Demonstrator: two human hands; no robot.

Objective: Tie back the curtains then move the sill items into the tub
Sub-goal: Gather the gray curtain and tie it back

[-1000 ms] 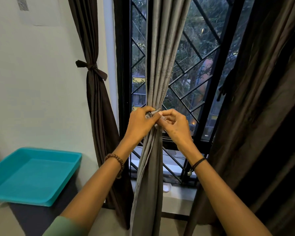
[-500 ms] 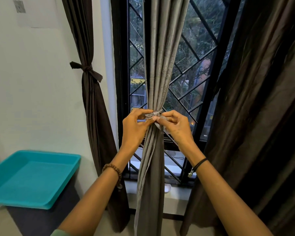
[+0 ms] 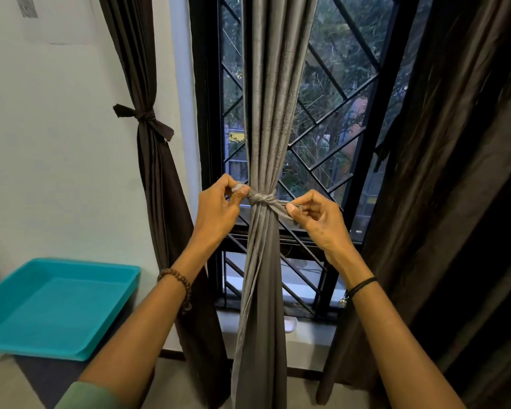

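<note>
Grey curtain (image 3: 266,113): hangs upright, cinched mid-height by tie (image 3: 281,203); knot (image 3: 262,198) midway between the hands.
Left hand (image 3: 219,208): grip pinching the tie's left end.
Right hand (image 3: 316,219): grip pinching the right end.
Tie ends run level, outward from the knot.
Tub (image 3: 56,305): on bench (image 3: 3,385), lower left.

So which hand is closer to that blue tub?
Left. The left hand pinches the tie up and right of the tub, on the near side of the curtain; the right hand pinches it beyond the curtain.
</note>
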